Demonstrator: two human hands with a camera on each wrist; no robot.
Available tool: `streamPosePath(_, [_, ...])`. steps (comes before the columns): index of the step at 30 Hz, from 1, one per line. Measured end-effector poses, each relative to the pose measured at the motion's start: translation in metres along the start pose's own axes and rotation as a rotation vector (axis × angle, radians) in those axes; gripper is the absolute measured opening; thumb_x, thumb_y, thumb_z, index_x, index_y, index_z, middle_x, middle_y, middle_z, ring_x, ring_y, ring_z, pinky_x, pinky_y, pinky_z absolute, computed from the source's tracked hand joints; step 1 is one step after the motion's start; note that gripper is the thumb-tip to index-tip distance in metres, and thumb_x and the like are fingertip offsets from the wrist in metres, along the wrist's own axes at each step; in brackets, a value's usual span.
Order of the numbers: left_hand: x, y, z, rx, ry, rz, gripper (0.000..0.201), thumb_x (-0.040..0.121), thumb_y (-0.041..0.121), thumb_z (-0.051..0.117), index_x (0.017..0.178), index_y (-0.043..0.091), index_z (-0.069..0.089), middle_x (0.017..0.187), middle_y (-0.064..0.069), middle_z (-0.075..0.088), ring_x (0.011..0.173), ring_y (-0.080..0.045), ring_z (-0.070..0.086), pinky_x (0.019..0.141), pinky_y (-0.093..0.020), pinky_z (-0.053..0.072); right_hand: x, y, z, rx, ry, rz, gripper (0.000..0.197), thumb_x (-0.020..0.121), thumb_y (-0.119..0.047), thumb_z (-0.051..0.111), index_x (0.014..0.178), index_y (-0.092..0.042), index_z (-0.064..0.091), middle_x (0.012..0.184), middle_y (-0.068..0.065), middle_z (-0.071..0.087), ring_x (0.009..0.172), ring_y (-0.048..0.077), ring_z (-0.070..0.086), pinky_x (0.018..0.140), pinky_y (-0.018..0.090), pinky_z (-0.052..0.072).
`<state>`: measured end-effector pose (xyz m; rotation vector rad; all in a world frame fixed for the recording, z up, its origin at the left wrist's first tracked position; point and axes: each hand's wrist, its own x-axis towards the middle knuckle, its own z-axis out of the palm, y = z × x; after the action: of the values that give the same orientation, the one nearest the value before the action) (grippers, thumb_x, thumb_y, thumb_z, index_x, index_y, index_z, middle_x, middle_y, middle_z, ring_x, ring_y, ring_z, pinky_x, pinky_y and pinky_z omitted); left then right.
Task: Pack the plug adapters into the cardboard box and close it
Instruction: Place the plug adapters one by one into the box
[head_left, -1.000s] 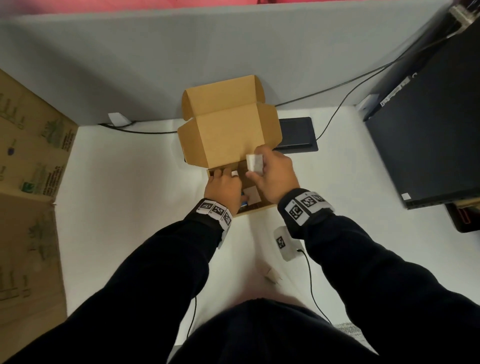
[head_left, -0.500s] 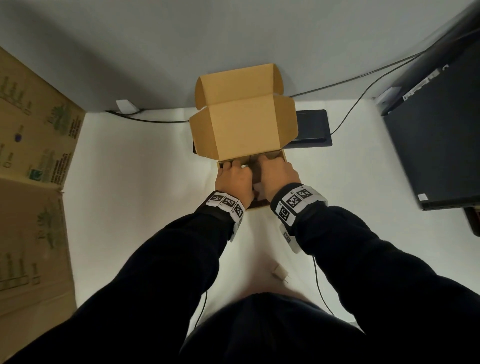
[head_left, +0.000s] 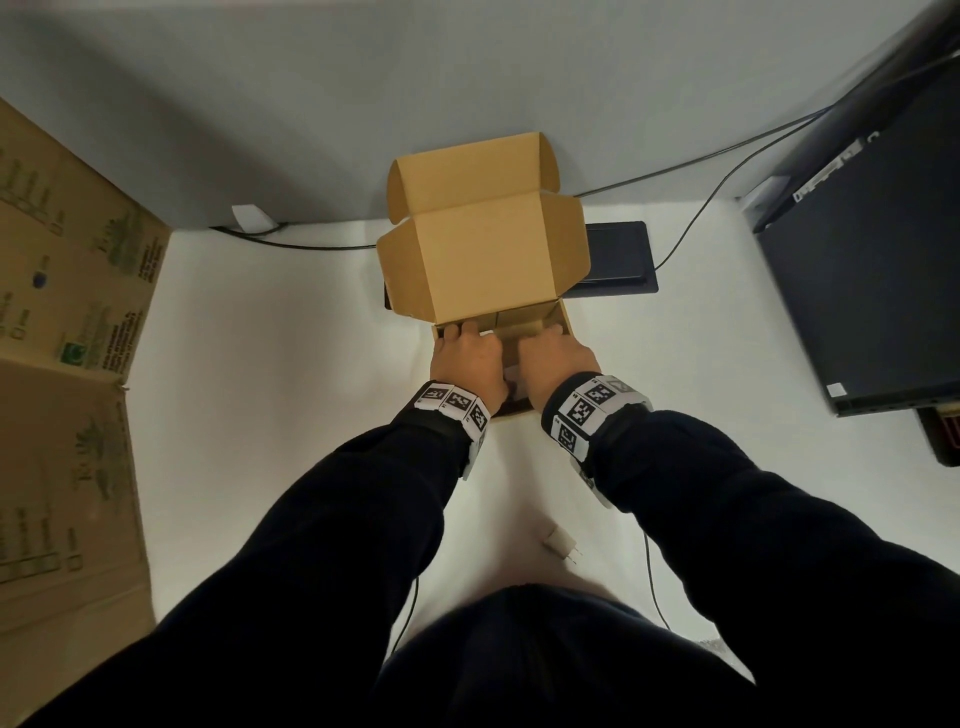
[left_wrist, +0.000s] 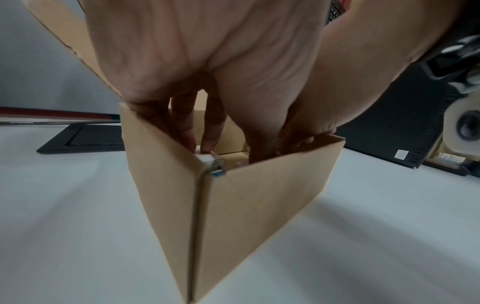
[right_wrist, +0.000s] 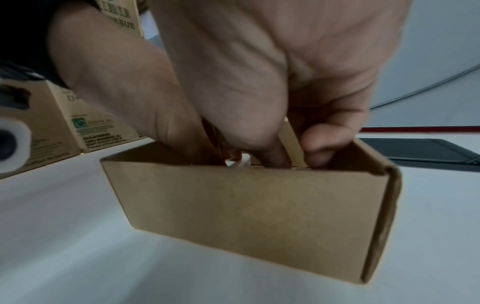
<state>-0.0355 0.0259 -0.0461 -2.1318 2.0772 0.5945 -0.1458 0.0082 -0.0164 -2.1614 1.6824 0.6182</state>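
A small cardboard box (head_left: 566, 322) stands mid-table with its lid (head_left: 483, 260) raised at the back. Both hands reach down inside it. My left hand (head_left: 467, 358) has straight fingers (left_wrist: 209, 142) that press on a white plug adapter (left_wrist: 206, 159) in the near corner of the box (left_wrist: 259, 205). My right hand (head_left: 558, 358) has its thumb and fingers curled (right_wrist: 322, 144) inside the box (right_wrist: 246, 205), beside a white adapter (right_wrist: 240, 163); what it holds is hidden. Another white plug adapter (head_left: 561, 545) lies on the table near my body.
Large printed cartons (head_left: 62, 312) line the left side. A flat black pad (head_left: 618, 260) lies behind the box, and a black monitor (head_left: 872, 260) fills the right. Cables (head_left: 675, 171) run along the grey partition at the back.
A second ago my right hand held a white adapter above the box. It has since dropped into the box, and both hands now sit deeper inside.
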Motion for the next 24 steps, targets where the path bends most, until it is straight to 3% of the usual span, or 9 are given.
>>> streamPosePath(2, [0.000, 0.000, -0.001, 0.003, 0.008, 0.002, 0.037, 0.078, 0.037, 0.076, 0.109, 0.015, 0.074, 0.124, -0.013, 0.061, 0.116, -0.036, 0.054, 0.101, -0.043, 0.044, -0.001, 0.001, 0.000, 0.031, -0.009, 0.001, 0.033, 0.090, -0.027, 0.066, 0.116, -0.006, 0.061, 0.122, 0.016, 0.050, 0.096, 0.031, 0.061, 0.073, 0.039, 0.048])
streamPosePath(4, [-0.001, -0.001, -0.001, 0.005, 0.002, 0.009, 0.040, 0.079, 0.039, 0.076, 0.110, 0.013, 0.073, 0.125, -0.014, 0.060, 0.117, -0.036, 0.053, 0.099, -0.043, 0.043, -0.005, 0.006, -0.002, 0.024, -0.018, -0.029, 0.026, 0.092, -0.021, 0.063, 0.113, -0.006, 0.062, 0.114, 0.015, 0.058, 0.097, 0.032, 0.063, 0.073, 0.038, 0.048])
streamPosePath(7, [-0.001, -0.003, 0.000, 0.018, -0.006, 0.032, 0.044, 0.080, 0.042, 0.074, 0.112, 0.011, 0.071, 0.127, -0.014, 0.059, 0.120, -0.036, 0.052, 0.099, -0.043, 0.043, -0.018, 0.019, -0.004, 0.116, 0.130, -0.077, 0.016, 0.096, -0.022, 0.055, 0.106, -0.011, 0.061, 0.098, 0.011, 0.063, 0.082, 0.030, 0.060, 0.067, 0.037, 0.046])
streamPosePath(9, [-0.002, -0.005, 0.000, 0.036, -0.001, 0.049, 0.043, 0.083, 0.041, 0.071, 0.113, 0.011, 0.071, 0.127, -0.014, 0.059, 0.119, -0.036, 0.053, 0.099, -0.043, 0.043, -0.032, 0.024, 0.003, 0.252, 0.235, -0.224, 0.015, 0.097, -0.030, 0.051, 0.098, -0.017, 0.059, 0.088, 0.004, 0.060, 0.071, 0.025, 0.054, 0.062, 0.033, 0.040])
streamPosePath(11, [-0.003, -0.008, 0.002, 0.049, -0.011, 0.066, 0.043, 0.085, 0.041, 0.068, 0.114, 0.010, 0.069, 0.127, -0.015, 0.059, 0.119, -0.036, 0.053, 0.099, -0.043, 0.044, -0.051, 0.024, 0.014, 0.293, 0.182, -0.439, 0.017, 0.096, -0.038, 0.050, 0.084, -0.026, 0.052, 0.080, -0.001, 0.059, 0.067, 0.019, 0.054, 0.060, 0.030, 0.042])
streamPosePath(13, [-0.004, -0.009, 0.002, 0.057, -0.011, 0.078, 0.049, 0.085, 0.048, 0.068, 0.117, 0.011, 0.068, 0.125, -0.015, 0.060, 0.118, -0.036, 0.053, 0.099, -0.043, 0.044, -0.072, 0.023, 0.033, 0.239, 0.029, -0.552, 0.024, 0.094, -0.048, 0.053, 0.079, -0.030, 0.048, 0.077, -0.005, 0.059, 0.065, 0.015, 0.054, 0.062, 0.029, 0.047])
streamPosePath(17, [-0.007, -0.009, 0.001, 0.081, -0.021, 0.097, 0.055, 0.085, 0.050, 0.066, 0.133, 0.024, 0.060, 0.130, -0.017, 0.053, 0.120, -0.039, 0.048, 0.099, -0.045, 0.041, -0.098, 0.020, 0.072, 0.078, -0.248, -0.429, 0.044, 0.077, -0.061, 0.060, 0.102, -0.026, 0.057, 0.089, -0.002, 0.062, 0.078, 0.022, 0.059, 0.070, 0.034, 0.052])
streamPosePath(21, [-0.011, -0.009, 0.003, 0.131, -0.030, 0.129, 0.054, 0.084, 0.052, 0.069, 0.135, 0.038, 0.057, 0.136, -0.016, 0.045, 0.123, -0.039, 0.042, 0.101, -0.047, 0.038, -0.102, 0.020, 0.091, 0.152, -0.323, -0.323, 0.017, 0.076, -0.026, 0.049, 0.093, -0.027, 0.048, 0.081, 0.001, 0.060, 0.072, 0.026, 0.059, 0.060, 0.031, 0.048])
streamPosePath(24, [-0.012, -0.011, 0.005, 0.150, -0.036, 0.141, 0.054, 0.085, 0.053, 0.069, 0.136, 0.041, 0.057, 0.137, -0.013, 0.044, 0.123, -0.037, 0.042, 0.103, -0.048, 0.037, -0.094, 0.028, 0.087, 0.196, -0.286, -0.343, 0.011, 0.083, -0.022, 0.047, 0.092, -0.021, 0.054, 0.086, 0.003, 0.063, 0.075, 0.029, 0.061, 0.062, 0.030, 0.045])
